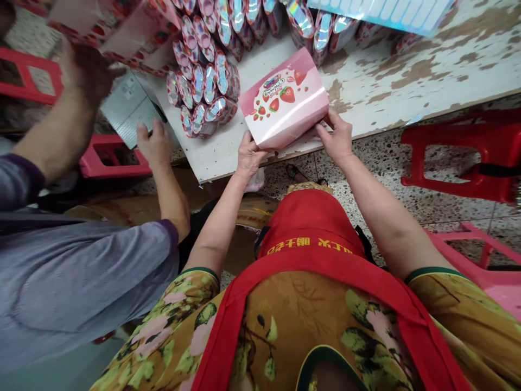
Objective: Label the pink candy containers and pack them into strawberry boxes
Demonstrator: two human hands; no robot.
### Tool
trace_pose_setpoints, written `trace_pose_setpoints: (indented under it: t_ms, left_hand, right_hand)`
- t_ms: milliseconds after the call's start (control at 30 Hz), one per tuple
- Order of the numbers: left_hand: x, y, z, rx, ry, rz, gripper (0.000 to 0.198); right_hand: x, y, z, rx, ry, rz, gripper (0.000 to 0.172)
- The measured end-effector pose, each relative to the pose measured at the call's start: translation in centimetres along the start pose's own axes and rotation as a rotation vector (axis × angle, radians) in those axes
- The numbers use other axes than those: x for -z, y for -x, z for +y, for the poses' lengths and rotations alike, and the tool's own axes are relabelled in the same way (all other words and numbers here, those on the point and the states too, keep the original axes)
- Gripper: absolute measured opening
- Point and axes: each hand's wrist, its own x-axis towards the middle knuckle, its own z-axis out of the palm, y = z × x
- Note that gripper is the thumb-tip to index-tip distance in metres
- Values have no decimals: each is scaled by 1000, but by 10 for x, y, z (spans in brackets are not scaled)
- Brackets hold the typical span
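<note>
A glossy pink carton (287, 103) printed with strawberries is held tilted over the front edge of the white table. My left hand (249, 156) grips its lower left corner, with the fingertips partly tucked beneath. At the lower right corner, my right hand (337, 136) pinches the same carton between thumb and fingers. To the left of the carton, several small rolled, shiny patterned packs (207, 89) stand close together in rows, and more line the back of the table.
On the left, a co-worker's hands (157, 142) work by a grey gridded board (129, 106). The worn white table (366, 89) bears a blue-white printed sheet (386, 13). Red stools (459, 157) stand at right, a pink one (484, 255) nearer. Cardboard (114, 209) lies below.
</note>
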Motion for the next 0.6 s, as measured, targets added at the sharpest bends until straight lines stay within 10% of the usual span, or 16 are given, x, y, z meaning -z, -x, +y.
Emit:
trace_pose_setpoints:
  t_ms: [200, 500, 600]
  left_hand:
    - [1, 8, 0, 27, -27, 8, 33]
    - [-37, 64, 43, 171, -251, 436, 53]
    - [-31, 37, 70, 54, -454, 234, 69]
  right_hand:
    - [-3, 2, -5, -15, 8, 38, 62]
    - [-5, 6, -13, -13, -7, 67, 60]
    - [-6, 7, -14, -18, -20, 72, 60]
